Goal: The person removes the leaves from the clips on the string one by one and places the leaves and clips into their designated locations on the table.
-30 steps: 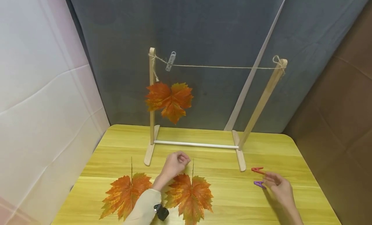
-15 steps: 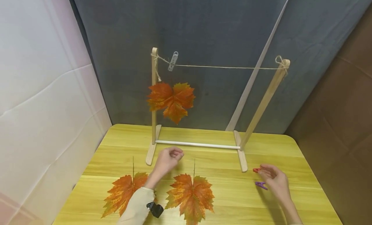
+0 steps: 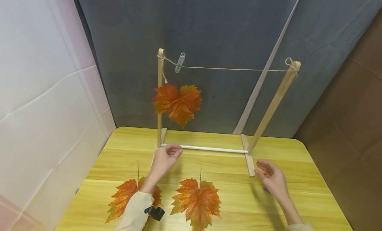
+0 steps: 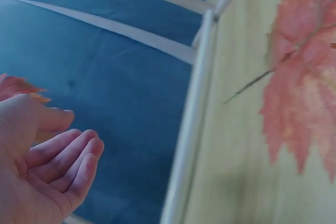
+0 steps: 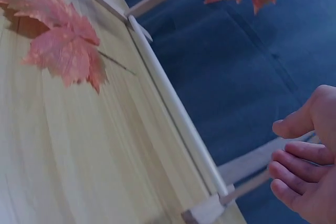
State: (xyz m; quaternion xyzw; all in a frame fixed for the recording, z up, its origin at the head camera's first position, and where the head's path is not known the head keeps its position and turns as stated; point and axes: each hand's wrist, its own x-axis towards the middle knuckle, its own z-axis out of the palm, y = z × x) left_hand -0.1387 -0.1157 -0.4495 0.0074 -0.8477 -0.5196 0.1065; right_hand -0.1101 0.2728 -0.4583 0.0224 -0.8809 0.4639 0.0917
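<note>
My left hand (image 3: 165, 159) is raised in front of the left end of a white rod (image 3: 215, 149), fingers loosely bent and holding nothing. In the left wrist view its palm and bent fingertips (image 4: 90, 150) show bare. My right hand (image 3: 274, 181) hovers by the right foot of a wooden stand (image 3: 268, 108), thumb apart from the fingers. The right wrist view shows nothing in that hand (image 5: 310, 166). Partly covered behind it are a red clothespin (image 3: 266, 175) and a purple clothespin (image 3: 266, 189). A clear clothespin (image 3: 180, 62) sits on the stand's string (image 3: 221, 68), an orange leaf (image 3: 179, 103) below it.
Two more orange leaves lie on the wooden table (image 3: 238, 204): a left leaf (image 3: 122, 197), partly under my left forearm, and a middle leaf (image 3: 197, 201). Their stems point toward the stand. A grey cloth (image 3: 221, 32) hangs behind.
Both hands have risen away from the table's front. The left moved leftward toward the rod; the right moved left and forward past the red clothespin, which stays on the table.
</note>
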